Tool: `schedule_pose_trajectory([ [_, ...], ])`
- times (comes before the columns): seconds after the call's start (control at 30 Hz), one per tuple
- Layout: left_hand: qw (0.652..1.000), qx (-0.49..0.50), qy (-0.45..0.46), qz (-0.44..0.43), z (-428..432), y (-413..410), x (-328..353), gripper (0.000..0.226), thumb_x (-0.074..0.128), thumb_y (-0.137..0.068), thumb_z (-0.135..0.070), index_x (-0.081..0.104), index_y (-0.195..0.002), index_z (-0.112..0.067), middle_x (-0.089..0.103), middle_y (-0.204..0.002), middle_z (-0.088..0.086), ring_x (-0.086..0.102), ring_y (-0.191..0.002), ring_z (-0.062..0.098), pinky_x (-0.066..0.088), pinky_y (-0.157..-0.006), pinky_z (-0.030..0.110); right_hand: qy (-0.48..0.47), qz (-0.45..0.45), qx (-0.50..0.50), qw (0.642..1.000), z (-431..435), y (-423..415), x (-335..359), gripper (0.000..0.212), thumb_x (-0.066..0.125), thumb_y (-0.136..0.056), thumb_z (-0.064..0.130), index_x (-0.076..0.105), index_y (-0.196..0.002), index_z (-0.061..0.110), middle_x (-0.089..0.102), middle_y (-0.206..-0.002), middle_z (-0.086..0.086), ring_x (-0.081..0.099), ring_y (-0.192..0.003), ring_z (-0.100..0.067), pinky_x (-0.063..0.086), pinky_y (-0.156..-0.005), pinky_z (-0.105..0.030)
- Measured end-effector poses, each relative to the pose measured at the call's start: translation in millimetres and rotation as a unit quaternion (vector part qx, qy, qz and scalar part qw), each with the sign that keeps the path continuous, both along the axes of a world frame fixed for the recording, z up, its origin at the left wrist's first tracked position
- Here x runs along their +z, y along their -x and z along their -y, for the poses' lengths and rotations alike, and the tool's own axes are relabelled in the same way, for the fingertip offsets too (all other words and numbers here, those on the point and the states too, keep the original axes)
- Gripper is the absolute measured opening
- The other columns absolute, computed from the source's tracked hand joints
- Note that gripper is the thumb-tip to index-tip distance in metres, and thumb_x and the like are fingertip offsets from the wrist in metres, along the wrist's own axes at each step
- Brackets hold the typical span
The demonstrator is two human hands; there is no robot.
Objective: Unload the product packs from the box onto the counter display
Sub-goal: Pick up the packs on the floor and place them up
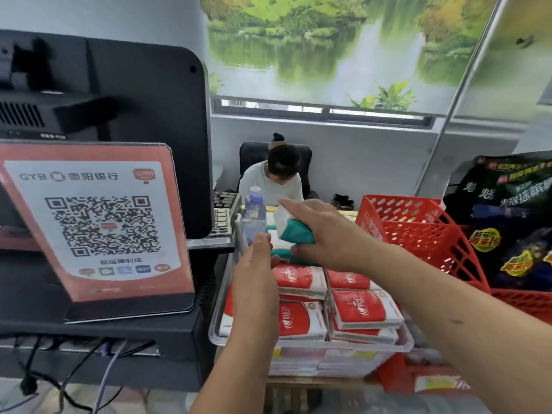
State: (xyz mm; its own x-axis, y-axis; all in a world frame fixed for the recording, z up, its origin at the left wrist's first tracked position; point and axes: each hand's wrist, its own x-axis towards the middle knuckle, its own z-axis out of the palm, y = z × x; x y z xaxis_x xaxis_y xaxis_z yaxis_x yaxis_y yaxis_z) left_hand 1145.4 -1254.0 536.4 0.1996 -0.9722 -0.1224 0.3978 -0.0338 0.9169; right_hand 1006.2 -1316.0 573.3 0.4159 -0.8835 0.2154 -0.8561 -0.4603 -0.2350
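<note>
My right hand grips a teal and white tissue pack above the far end of a clear plastic display tray, index finger stretched out. Several red and white tissue packs lie stacked in that tray, with more teal packs at its back. My left hand hovers over the tray's left side, fingers straight and together, holding nothing. The box the packs come from is not visible.
A clear water bottle stands just behind the tray. A payment QR sign and black till monitor stand left. Red plastic baskets and dark snack bags stand right. A person sits behind the counter.
</note>
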Motion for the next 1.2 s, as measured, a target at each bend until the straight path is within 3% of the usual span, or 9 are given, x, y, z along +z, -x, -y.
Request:
schedule_pose_trajectory([
  [0.1, 1.000, 0.003, -0.004, 0.007, 5, 2, -3, 0.029, 0.045, -0.105, -0.039, 0.069, -0.092, -0.030, 0.073, -0.070, -0.016, 0.067, -0.057, -0.006, 0.051, -0.058, 0.022, 0.014, -0.112, -0.019, 0.993, 47, 1, 14, 0.083, 0.063, -0.089, 0.050, 0.010, -0.152, 0.047, 0.045, -0.134, -0.001, 0.045, -0.119, -0.023, 0.043, -0.100, -0.045],
  [0.2, 1.000, -0.004, 0.008, 0.008, 9, 1, -4, 0.031, 0.042, -0.107, -0.032, 0.069, -0.094, -0.026, 0.071, -0.062, -0.019, 0.066, -0.053, -0.004, 0.049, -0.047, 0.013, -0.010, -0.160, -0.018, 0.987, 86, -3, 5, 0.080, 0.061, -0.089, 0.054, 0.012, -0.152, 0.047, 0.045, -0.133, -0.001, 0.045, -0.120, -0.025, 0.043, -0.097, -0.046],
  [0.37, 0.999, 0.024, 0.012, 0.024, 21, -4, -16, 0.032, 0.044, -0.104, -0.044, 0.073, -0.107, -0.029, 0.076, -0.078, -0.014, 0.068, -0.072, 0.005, 0.056, -0.062, 0.020, -0.017, -0.180, -0.002, 0.983, 121, -8, -13, 0.078, 0.059, -0.089, 0.053, 0.011, -0.151, 0.049, 0.041, -0.138, 0.001, 0.039, -0.128, -0.026, 0.034, -0.103, -0.049],
  [0.43, 0.999, 0.026, 0.014, 0.024, 23, -5, -13, 0.033, 0.044, -0.104, -0.044, 0.073, -0.108, -0.028, 0.076, -0.078, -0.013, 0.068, -0.069, 0.004, 0.055, -0.059, 0.020, -0.027, -0.195, -0.005, 0.980, 128, -7, -19, 0.076, 0.055, -0.091, 0.055, 0.008, -0.150, 0.051, 0.035, -0.144, 0.001, 0.034, -0.134, -0.027, 0.029, -0.108, -0.052],
  [0.53, 1.000, 0.012, 0.014, 0.022, 26, -3, -10, 0.033, 0.042, -0.105, -0.040, 0.070, -0.110, -0.023, 0.075, -0.072, -0.015, 0.070, -0.059, 0.000, 0.051, -0.048, 0.015, -0.059, -0.170, -0.003, 0.984, 129, -5, -27, 0.069, 0.046, -0.094, 0.057, 0.006, -0.149, 0.052, 0.030, -0.149, 0.002, 0.029, -0.137, -0.029, 0.030, -0.109, -0.054],
  [0.7, 0.999, 0.021, -0.001, 0.029, 36, 1, -5, 0.038, 0.044, -0.103, -0.046, 0.069, -0.118, -0.022, 0.073, -0.098, -0.002, 0.071, -0.067, -0.003, 0.051, -0.050, 0.014, -0.035, -0.157, 0.002, 0.987, 115, -5, -29, 0.064, 0.046, -0.097, 0.049, 0.011, -0.151, 0.047, 0.027, -0.153, -0.001, 0.026, -0.141, -0.030, 0.029, -0.112, -0.055],
  [0.93, 0.999, 0.018, -0.003, 0.027, 36, 2, 3, 0.035, 0.043, -0.105, -0.043, 0.066, -0.115, -0.019, 0.069, -0.097, -0.004, 0.067, -0.056, -0.006, 0.046, -0.043, 0.012, -0.035, -0.108, -0.027, 0.993, 90, 0, -23, 0.060, 0.045, -0.099, 0.045, 0.016, -0.152, 0.046, 0.014, -0.163, 0.000, 0.014, -0.149, -0.030, 0.020, -0.117, -0.056],
  [1.2, 0.999, -0.033, 0.017, 0.012, 1, -9, -6, 0.029, 0.043, -0.106, -0.041, 0.066, -0.108, -0.023, 0.073, -0.067, -0.017, 0.070, -0.057, 0.000, 0.050, -0.044, 0.016, -0.014, -0.055, -0.063, 0.996, 1, 5, -13, 0.047, 0.042, -0.103, 0.039, 0.032, -0.149, 0.039, 0.017, -0.162, 0.002, 0.014, -0.148, -0.028, 0.021, -0.119, -0.053],
])
